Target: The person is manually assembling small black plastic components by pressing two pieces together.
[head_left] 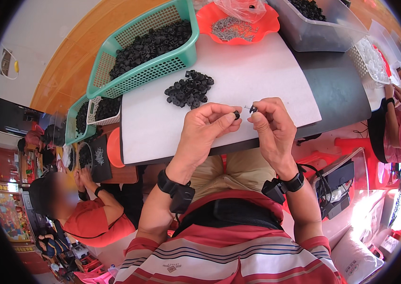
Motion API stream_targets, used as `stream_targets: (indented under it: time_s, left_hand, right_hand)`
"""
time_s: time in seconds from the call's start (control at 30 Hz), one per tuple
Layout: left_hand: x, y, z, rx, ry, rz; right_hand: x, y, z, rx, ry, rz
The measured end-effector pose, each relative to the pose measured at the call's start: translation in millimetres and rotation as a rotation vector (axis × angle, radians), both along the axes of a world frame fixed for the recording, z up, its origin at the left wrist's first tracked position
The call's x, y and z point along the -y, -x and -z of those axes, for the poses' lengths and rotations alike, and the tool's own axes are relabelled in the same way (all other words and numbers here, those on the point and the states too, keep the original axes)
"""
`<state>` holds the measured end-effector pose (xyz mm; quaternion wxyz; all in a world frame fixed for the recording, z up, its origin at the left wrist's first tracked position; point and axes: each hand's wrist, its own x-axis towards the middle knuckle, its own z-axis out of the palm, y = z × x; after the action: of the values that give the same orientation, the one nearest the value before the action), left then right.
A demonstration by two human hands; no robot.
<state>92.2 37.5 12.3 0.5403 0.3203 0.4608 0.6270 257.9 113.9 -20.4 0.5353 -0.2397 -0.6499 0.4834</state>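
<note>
My left hand (206, 128) pinches a small round black plastic part (236, 115) between thumb and fingertips. Close to its right, my right hand (274, 128) is closed on another small black plastic part (253, 109). A thin metal pin (247, 108) sticks out from that part toward the left hand. A narrow gap separates the two hands, which are held over the near part of a white mat (257, 75). Beyond the left hand, a loose pile of similar black parts (190, 89) lies on the mat.
A green basket (139, 78) of black parts stands at the far left, beside a red scalloped dish (271, 26) of metal pins. A clear plastic bin (323, 35) sits at the far right. Co-workers sit at left (98, 213) and right (399, 128).
</note>
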Motion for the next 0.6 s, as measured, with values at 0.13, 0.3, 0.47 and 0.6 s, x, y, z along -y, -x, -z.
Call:
stream_targets:
  time_s: [0.13,0.3,0.47,0.6]
  left_hand:
    - [1,3,2,0.133,0.028,0.017]
    - [3,7,7,0.268,0.015,0.022]
    - [4,9,10,0.356,0.017,0.016]
    - [5,8,9,0.407,0.006,0.027]
  right_hand:
    - [0,-1,0,-0.003,0.001,-0.011]
    - [0,-2,0,0.014,-0.017,-0.011]
    - [0,-4,0,0.072,-0.067,-0.055]
    - [1,-1,-5,0.048,-0.074,-0.023]
